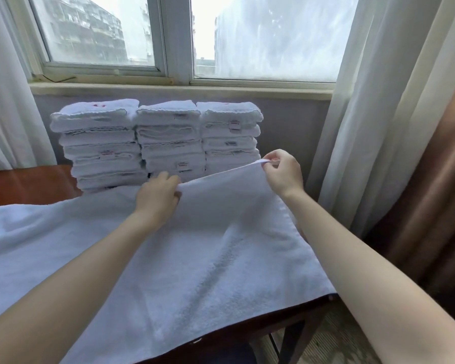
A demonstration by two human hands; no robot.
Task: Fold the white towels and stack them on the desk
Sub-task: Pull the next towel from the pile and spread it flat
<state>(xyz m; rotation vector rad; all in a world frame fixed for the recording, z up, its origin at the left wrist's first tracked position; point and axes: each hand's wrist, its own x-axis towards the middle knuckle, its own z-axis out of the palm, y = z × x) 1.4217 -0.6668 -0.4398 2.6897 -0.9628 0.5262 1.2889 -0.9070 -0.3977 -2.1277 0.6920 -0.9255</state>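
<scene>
Two bare forearms reach in from the bottom corners, elbows cut off by the frame. Beneath them a white towel (195,264) lies spread over the dark wooden desk (24,185), its long axis running left to right. Its near edge hangs over the desk's front edge and its left end runs out of view, so its full length cannot be seen.

Along the far edge, the left hand (156,197) grips the cloth near the middle, fingers curled onto it, their tips hidden in the fold. The right hand (283,174) pinches the far right corner between thumb and fingers and holds it higher, so the raised edge slopes up to the right.

Just behind, three stacks of folded towels (166,143) stand side by side against the wall. The lifted edge and the left hand hide their lowest layers, and the small labels on them are too blurred to read.

Beyond are the windowsill (179,88) and the window (179,35), with pale curtains (373,101) at each side.
</scene>
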